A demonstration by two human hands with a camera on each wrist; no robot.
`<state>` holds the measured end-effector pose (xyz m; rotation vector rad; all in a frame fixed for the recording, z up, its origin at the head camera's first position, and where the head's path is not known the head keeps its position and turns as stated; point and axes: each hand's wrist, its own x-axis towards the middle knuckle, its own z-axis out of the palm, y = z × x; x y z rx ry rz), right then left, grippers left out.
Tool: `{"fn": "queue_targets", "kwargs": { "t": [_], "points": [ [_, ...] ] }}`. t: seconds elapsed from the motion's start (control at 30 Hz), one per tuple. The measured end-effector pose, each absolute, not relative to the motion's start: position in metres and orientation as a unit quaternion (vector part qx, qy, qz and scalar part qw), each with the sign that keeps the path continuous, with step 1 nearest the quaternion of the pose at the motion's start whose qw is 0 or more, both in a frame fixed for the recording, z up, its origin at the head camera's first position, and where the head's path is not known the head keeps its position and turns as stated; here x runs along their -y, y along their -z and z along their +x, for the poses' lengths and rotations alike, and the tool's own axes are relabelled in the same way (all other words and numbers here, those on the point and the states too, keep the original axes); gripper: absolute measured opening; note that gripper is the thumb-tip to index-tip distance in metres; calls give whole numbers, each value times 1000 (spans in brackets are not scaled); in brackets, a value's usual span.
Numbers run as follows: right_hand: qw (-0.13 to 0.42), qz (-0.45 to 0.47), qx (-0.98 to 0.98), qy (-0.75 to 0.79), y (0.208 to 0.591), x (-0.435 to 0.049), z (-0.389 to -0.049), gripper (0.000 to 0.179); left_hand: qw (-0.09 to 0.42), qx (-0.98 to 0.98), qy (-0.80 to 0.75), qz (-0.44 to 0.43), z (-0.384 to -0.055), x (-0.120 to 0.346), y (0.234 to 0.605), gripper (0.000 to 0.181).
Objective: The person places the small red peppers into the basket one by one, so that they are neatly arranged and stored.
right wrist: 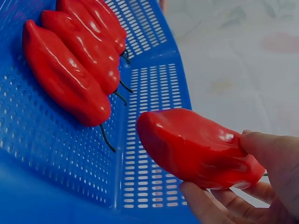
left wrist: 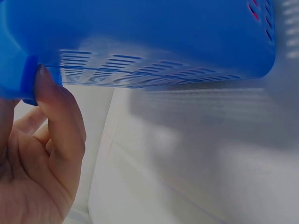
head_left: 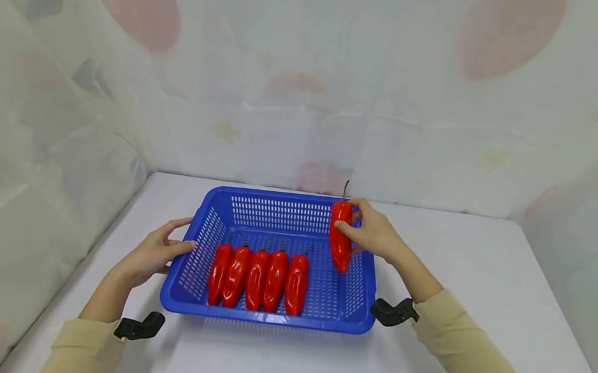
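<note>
My right hand [head_left: 376,231] holds a red pepper [head_left: 341,235] between thumb and fingers, over the right part of a blue plastic basket [head_left: 267,318]. The pepper's thin dark stem points up and its tip points down. In the right wrist view the held pepper [right wrist: 196,147] fills the lower right, gripped near its stem end. Several more red peppers [head_left: 256,278] lie side by side in the basket's left and middle, stems toward the far wall. At the basket's left side, my left hand [head_left: 153,250] grips the rim, thumb on top, as the left wrist view [left wrist: 51,140] also shows.
The basket stands on a white table [head_left: 260,368]. Behind and at both sides hang pale curtains [head_left: 314,85] with faded fruit prints. A black wrist camera [head_left: 139,326] sits at the left cuff and another black camera [head_left: 395,312] at the right cuff.
</note>
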<state>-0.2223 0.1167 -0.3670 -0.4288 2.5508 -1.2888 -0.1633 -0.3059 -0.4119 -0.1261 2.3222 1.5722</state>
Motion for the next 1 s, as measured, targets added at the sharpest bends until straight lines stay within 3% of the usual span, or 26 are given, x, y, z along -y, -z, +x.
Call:
{"fn": "queue_targets", "kwargs": {
  "t": [1.0],
  "points": [
    [206, -122, -901, 363, 378, -85, -225, 58, 163, -813, -558, -39, -161, 305, 411, 74]
  ]
}}
